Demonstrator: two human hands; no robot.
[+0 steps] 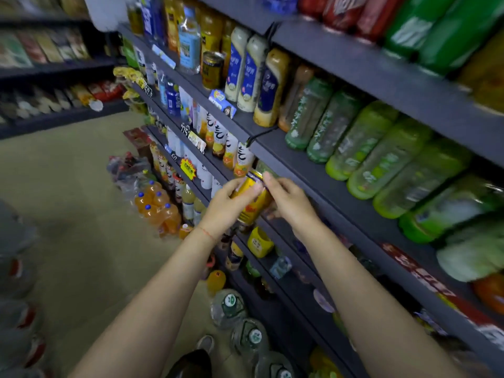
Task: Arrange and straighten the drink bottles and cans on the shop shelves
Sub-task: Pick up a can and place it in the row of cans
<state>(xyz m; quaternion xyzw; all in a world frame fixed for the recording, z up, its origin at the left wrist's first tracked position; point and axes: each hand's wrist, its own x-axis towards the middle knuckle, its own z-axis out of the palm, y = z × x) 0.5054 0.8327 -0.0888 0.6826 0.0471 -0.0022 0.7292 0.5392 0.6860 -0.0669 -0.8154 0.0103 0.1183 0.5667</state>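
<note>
While both hands meet at the centre of the frame, they've got a yellow can (252, 199) between them, tilted, just in front of the dark shelf edge (313, 184). The left hand (227, 207) wraps its fingers round the can's body, and the right hand (286, 199) pinches the top rim with thumb and fingertips. Can's print is too blurry to read, sorry.

Right above it sit white bottles (243, 159) with big black brush-style lettering and orange fruit on the label. Upper centre has creamy bottles with blue labels (252, 75) and a gold can (212, 70) beside them. Green-label bottles (362, 143) run along the right side, red and green ones (409, 20) on the top shelf. Orange soda bottles with blue caps (158, 205) stand on the floor, lower left of the hands.
</note>
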